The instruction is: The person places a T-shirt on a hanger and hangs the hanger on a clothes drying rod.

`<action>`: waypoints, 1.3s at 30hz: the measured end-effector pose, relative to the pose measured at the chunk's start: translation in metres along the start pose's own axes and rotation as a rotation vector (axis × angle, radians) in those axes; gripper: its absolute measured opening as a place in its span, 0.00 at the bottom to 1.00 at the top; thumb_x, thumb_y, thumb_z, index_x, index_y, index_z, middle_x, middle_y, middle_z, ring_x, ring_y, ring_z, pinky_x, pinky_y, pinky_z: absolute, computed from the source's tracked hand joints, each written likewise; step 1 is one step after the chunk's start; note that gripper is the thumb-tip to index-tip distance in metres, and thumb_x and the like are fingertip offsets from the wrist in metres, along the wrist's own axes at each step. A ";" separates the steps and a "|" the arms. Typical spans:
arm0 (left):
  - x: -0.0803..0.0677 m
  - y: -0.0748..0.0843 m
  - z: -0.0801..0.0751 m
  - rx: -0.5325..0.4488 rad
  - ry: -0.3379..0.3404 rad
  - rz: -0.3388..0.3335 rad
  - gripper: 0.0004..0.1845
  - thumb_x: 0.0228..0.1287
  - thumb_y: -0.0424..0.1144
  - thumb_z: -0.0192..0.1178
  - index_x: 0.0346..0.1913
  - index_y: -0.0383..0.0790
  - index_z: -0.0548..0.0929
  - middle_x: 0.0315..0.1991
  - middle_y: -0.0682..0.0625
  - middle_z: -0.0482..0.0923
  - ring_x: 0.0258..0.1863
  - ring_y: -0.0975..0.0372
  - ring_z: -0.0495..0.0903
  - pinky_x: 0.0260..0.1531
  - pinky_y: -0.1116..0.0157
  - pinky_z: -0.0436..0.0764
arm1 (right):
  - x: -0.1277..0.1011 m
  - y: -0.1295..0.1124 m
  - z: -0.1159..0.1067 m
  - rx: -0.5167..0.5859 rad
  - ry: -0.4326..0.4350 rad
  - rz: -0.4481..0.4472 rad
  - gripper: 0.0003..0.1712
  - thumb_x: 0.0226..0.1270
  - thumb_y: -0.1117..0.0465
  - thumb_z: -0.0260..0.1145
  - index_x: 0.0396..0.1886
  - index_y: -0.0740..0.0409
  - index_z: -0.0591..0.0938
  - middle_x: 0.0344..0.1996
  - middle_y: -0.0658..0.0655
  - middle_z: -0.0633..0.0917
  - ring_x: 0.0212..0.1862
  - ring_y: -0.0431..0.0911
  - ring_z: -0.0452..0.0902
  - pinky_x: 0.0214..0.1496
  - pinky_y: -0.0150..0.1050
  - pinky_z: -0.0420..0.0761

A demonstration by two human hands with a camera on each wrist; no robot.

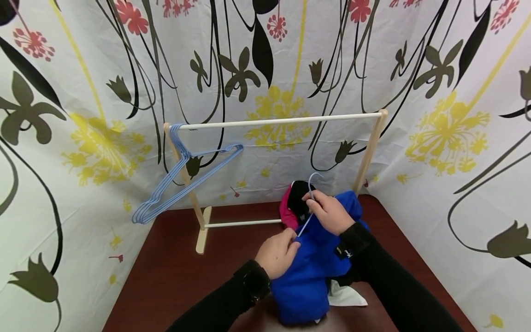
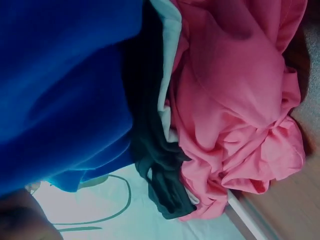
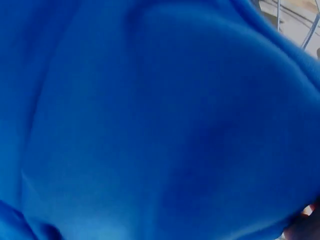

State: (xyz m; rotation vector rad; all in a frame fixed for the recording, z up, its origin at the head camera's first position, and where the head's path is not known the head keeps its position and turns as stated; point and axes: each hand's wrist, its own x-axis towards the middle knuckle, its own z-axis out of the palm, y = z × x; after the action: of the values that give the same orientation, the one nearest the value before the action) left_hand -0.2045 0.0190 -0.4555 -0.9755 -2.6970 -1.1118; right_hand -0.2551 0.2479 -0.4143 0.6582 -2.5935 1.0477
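Both hands pinch the blue hanger [image 1: 307, 210] over the blue garment [image 1: 309, 272] on the table [image 1: 174, 276], left hand [image 1: 277, 252] at its lower wire, right hand [image 1: 329, 213] below the hook; fabric may slip off if the wire snags.

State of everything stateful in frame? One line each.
left hand: pinching the hanger wire
right hand: gripping the hanger below its hook
hanger: off the rail, partly inside the blue garment
blue garment: bunched on table
pink garment: crumpled
spare hangers: hanging on the rail
rail: upright
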 end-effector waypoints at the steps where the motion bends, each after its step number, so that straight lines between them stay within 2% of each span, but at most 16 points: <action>1: -0.001 0.000 0.000 -0.001 0.008 0.000 0.05 0.77 0.44 0.56 0.42 0.48 0.75 0.25 0.60 0.71 0.23 0.69 0.71 0.25 0.69 0.72 | 0.000 0.003 -0.001 -0.001 0.001 -0.002 0.18 0.85 0.53 0.47 0.57 0.55 0.80 0.32 0.51 0.82 0.35 0.43 0.77 0.41 0.45 0.74; 5: -0.003 0.000 0.000 -0.008 0.029 -0.003 0.06 0.77 0.45 0.56 0.43 0.47 0.75 0.25 0.60 0.71 0.24 0.69 0.71 0.26 0.69 0.72 | -0.002 0.014 -0.006 -0.025 0.020 -0.021 0.23 0.86 0.52 0.42 0.59 0.55 0.80 0.41 0.53 0.85 0.45 0.47 0.80 0.50 0.50 0.75; 10: -0.007 -0.003 -0.001 -0.010 0.053 0.001 0.06 0.78 0.46 0.55 0.43 0.48 0.75 0.25 0.59 0.70 0.24 0.69 0.71 0.26 0.70 0.73 | -0.006 0.032 -0.012 -0.096 0.066 -0.038 0.23 0.86 0.54 0.42 0.55 0.58 0.83 0.52 0.57 0.85 0.56 0.53 0.80 0.58 0.53 0.75; 14: -0.010 -0.006 -0.002 -0.021 0.074 0.005 0.06 0.78 0.46 0.55 0.43 0.48 0.75 0.27 0.59 0.71 0.25 0.68 0.72 0.28 0.69 0.74 | -0.008 0.045 -0.015 -0.151 0.097 -0.048 0.22 0.86 0.56 0.44 0.50 0.59 0.85 0.48 0.57 0.86 0.54 0.54 0.80 0.57 0.53 0.74; 17: -0.011 -0.007 -0.003 -0.028 0.087 0.004 0.06 0.78 0.46 0.55 0.44 0.48 0.75 0.28 0.59 0.72 0.25 0.68 0.73 0.28 0.69 0.74 | -0.008 0.054 -0.017 -0.212 0.129 -0.077 0.20 0.85 0.58 0.47 0.39 0.56 0.84 0.36 0.54 0.85 0.45 0.54 0.81 0.51 0.54 0.75; 19: -0.011 -0.008 -0.004 -0.025 0.092 0.007 0.06 0.78 0.46 0.55 0.44 0.48 0.76 0.28 0.60 0.73 0.26 0.68 0.73 0.29 0.69 0.75 | -0.009 0.059 -0.017 -0.269 0.145 -0.085 0.21 0.84 0.58 0.47 0.30 0.54 0.80 0.27 0.53 0.80 0.38 0.53 0.79 0.49 0.54 0.73; 22: -0.012 -0.009 -0.005 -0.018 0.088 0.010 0.06 0.78 0.46 0.55 0.45 0.48 0.76 0.29 0.60 0.74 0.26 0.69 0.73 0.30 0.69 0.75 | -0.012 0.066 -0.019 -0.348 0.172 -0.063 0.22 0.84 0.57 0.46 0.26 0.54 0.76 0.24 0.54 0.79 0.37 0.55 0.78 0.55 0.55 0.70; 25: -0.014 -0.009 -0.005 -0.013 0.075 0.006 0.06 0.78 0.46 0.55 0.46 0.47 0.76 0.29 0.60 0.74 0.27 0.69 0.73 0.30 0.69 0.75 | -0.018 0.073 -0.020 -0.386 0.200 0.002 0.25 0.85 0.55 0.44 0.27 0.57 0.79 0.30 0.58 0.85 0.44 0.59 0.80 0.65 0.58 0.63; 26: -0.015 -0.009 -0.005 -0.014 0.070 0.005 0.06 0.78 0.46 0.55 0.46 0.47 0.76 0.29 0.60 0.74 0.27 0.69 0.73 0.30 0.69 0.75 | -0.021 0.075 -0.021 -0.384 0.210 0.024 0.26 0.85 0.55 0.44 0.27 0.56 0.79 0.31 0.59 0.86 0.46 0.60 0.79 0.66 0.59 0.61; 28: -0.016 -0.009 -0.005 -0.017 0.059 0.002 0.07 0.78 0.46 0.55 0.46 0.47 0.76 0.30 0.60 0.74 0.27 0.69 0.74 0.30 0.69 0.76 | -0.024 0.079 -0.022 -0.371 0.230 0.057 0.28 0.85 0.54 0.42 0.23 0.55 0.77 0.28 0.58 0.84 0.46 0.60 0.79 0.65 0.61 0.61; 31: -0.018 -0.009 -0.006 -0.024 0.047 0.003 0.07 0.79 0.46 0.54 0.47 0.47 0.76 0.31 0.59 0.75 0.28 0.69 0.74 0.31 0.69 0.76 | -0.026 0.085 -0.025 -0.364 0.259 0.061 0.28 0.85 0.55 0.41 0.18 0.52 0.69 0.18 0.56 0.75 0.37 0.60 0.77 0.54 0.61 0.66; 35: -0.020 -0.009 -0.007 -0.030 0.048 0.012 0.07 0.79 0.46 0.54 0.47 0.46 0.76 0.32 0.59 0.75 0.29 0.69 0.74 0.32 0.68 0.77 | -0.026 0.096 -0.034 -0.335 0.338 0.061 0.27 0.83 0.58 0.41 0.22 0.56 0.76 0.23 0.60 0.80 0.35 0.62 0.75 0.45 0.59 0.69; 39: -0.021 -0.011 -0.011 -0.065 0.052 0.008 0.07 0.79 0.46 0.54 0.47 0.47 0.76 0.31 0.59 0.74 0.28 0.68 0.74 0.31 0.68 0.76 | -0.029 0.106 -0.046 -0.245 0.399 0.189 0.31 0.85 0.55 0.37 0.32 0.64 0.83 0.34 0.67 0.84 0.42 0.65 0.75 0.50 0.59 0.69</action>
State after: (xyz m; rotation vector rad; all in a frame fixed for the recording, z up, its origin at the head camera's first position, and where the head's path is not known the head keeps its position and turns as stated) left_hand -0.1961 -0.0049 -0.4602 -0.9510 -2.6297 -1.2129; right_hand -0.2801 0.3565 -0.4558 0.1290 -2.4025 0.7932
